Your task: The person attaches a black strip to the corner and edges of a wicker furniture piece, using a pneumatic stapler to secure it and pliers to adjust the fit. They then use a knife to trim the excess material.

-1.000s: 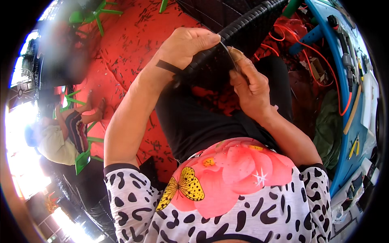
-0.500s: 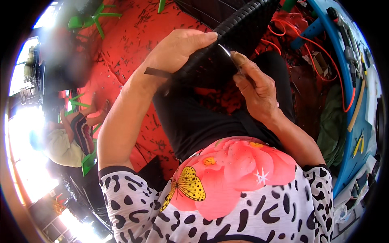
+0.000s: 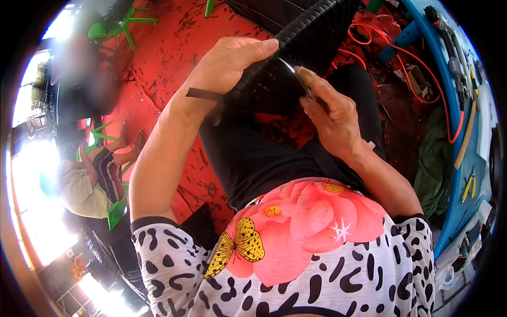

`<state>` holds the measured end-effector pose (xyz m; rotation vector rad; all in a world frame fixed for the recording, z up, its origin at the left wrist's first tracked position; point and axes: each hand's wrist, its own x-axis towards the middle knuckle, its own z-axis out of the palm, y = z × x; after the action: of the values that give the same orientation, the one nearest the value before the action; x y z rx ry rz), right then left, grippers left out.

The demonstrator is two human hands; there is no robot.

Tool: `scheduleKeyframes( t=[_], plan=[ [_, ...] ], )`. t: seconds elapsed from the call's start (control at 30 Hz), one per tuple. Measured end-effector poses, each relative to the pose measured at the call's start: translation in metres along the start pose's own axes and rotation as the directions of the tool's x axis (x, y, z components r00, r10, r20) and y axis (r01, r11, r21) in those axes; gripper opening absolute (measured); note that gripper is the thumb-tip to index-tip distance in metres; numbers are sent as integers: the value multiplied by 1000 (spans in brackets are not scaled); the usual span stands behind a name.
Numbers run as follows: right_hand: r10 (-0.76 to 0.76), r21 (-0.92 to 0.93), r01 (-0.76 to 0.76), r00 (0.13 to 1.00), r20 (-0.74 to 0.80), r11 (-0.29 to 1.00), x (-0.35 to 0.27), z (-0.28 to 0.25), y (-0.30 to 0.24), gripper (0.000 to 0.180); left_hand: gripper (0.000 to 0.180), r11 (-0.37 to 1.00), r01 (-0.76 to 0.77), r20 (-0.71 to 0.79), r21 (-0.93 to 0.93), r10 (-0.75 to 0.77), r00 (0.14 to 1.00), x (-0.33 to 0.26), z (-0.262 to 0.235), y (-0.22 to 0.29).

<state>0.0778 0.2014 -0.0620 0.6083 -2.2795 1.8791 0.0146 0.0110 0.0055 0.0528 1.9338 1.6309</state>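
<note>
A dark woven panel (image 3: 319, 37), made of glossy black strips with a thick braided edge, slants across my lap. My left hand (image 3: 223, 66) is closed over its braided edge, thumb lying along the top and fingers hidden behind the weave. A short flat black strip (image 3: 203, 94) shows by my left wrist. In my right hand (image 3: 335, 119) is a thin, curved metal tool (image 3: 288, 66), pinched between thumb and fingers. Its shiny tip lies at the panel's edge, close to my left thumb; the rest of it is hidden in my grip.
Black scraps litter the red floor (image 3: 174, 58). On the right stands a blue table (image 3: 453, 211) with hand tools and yellow-handled pliers (image 3: 468, 187). An orange hose (image 3: 406, 79) loops beside it near a small carton (image 3: 418, 82). Another person (image 3: 87, 185) sits at the left among green stools (image 3: 127, 24).
Both hands have shifted slightly left, the curved tool's tip with them. The panel's edge has also moved a little left. Each grip is unchanged.
</note>
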Motion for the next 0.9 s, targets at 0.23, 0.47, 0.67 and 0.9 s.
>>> scheduleKeyframes(
  t=[0.23,0.47,0.67,0.9],
  plan=[
    [-18,-8,18,1000,15,1000,-2,-2,1,39,28,980,-29,-76,198,44,996,2,7,6],
    [85,66,-85,996,-1,994,-5,-5,-1,40,26,952,-102,-19,288,112,994,5,1,-3],
    [169,133,-166,986,-13,977,-5,-2,-1,40,25,929,-97,-34,357,117,993,3,1,-1],
    [168,157,-162,985,-26,974,-6,-2,1,39,27,994,11,29,107,-14,999,4,2,5]
  ],
)
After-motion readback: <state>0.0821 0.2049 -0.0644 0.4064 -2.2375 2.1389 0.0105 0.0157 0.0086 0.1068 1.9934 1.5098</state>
